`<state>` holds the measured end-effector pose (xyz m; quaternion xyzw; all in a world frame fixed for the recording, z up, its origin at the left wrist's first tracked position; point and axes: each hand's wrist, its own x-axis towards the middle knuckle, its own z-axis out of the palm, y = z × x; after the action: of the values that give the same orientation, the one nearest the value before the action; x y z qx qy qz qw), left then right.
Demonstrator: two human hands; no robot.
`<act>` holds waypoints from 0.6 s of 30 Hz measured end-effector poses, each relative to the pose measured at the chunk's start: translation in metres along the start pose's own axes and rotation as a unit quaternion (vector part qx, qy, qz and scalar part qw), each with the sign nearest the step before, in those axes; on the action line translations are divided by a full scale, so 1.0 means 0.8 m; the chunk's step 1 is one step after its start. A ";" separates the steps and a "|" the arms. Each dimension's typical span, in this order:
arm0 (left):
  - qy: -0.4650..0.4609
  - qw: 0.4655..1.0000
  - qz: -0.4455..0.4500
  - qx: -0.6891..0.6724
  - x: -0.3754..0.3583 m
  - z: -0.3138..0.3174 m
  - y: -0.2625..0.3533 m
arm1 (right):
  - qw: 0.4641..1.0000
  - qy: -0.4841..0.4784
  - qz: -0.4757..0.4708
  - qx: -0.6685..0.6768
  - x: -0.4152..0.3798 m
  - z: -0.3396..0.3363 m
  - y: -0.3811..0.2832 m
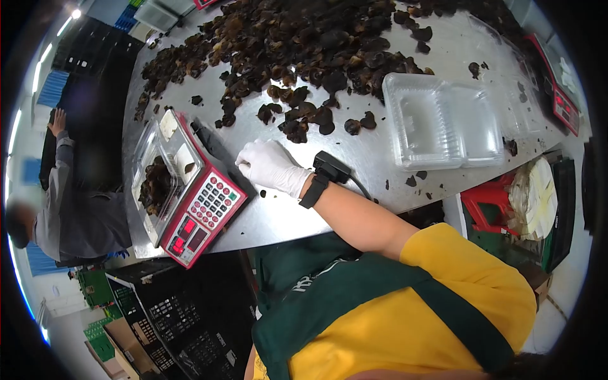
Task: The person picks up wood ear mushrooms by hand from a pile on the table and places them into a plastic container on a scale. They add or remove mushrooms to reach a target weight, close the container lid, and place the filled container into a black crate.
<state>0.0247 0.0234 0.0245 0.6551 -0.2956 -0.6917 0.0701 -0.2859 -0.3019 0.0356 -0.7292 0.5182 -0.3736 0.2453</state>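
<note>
My right hand [273, 167], in a white glove, is over the steel table [266, 218] just right of a red digital scale [212, 202]. Its fingers are curled closed; what they hold, if anything, is hidden. A clear plastic clamshell box [140, 166] sits on the scale, holding dark brown pieces that look like wood ear mushrooms [157, 183]. Beyond my hand spreads a large heap of the same mushrooms [285, 47], with loose pieces at its near edge. My left hand is out of view.
An open clear clamshell box [421, 126] lies right of the heap. At far right is another red scale [560, 95]. Below the table's right end are a red plastic stool [487, 202] and bags. Black crates [183, 316] stand below left. A person [82, 209] is at left.
</note>
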 end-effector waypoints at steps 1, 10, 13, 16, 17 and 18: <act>-0.002 1.000 -0.002 0.000 0.000 -0.002 -0.001 | 0.999 0.046 -0.018 0.005 0.000 0.013 0.006; 0.002 1.000 -0.001 -0.019 0.004 -0.016 -0.015 | 0.999 -0.010 0.009 0.046 -0.004 -0.053 -0.021; 0.002 0.999 -0.012 -0.031 0.004 -0.014 -0.026 | 0.994 0.099 -0.009 -0.055 -0.007 -0.101 -0.010; 0.003 0.999 -0.012 -0.047 0.009 -0.009 -0.037 | 0.985 0.137 0.036 -0.102 -0.013 -0.132 0.015; 0.003 0.999 -0.011 -0.051 0.010 -0.006 -0.039 | 0.984 0.134 0.047 -0.109 -0.017 -0.134 0.019; 0.005 0.999 -0.011 -0.053 0.010 -0.005 -0.042 | 0.983 0.132 0.060 -0.114 -0.022 -0.129 0.020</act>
<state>0.0369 0.0454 0.0010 0.6573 -0.2509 -0.7038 0.0983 -0.3805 -0.2880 0.0808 -0.6641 0.6284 -0.3894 0.1118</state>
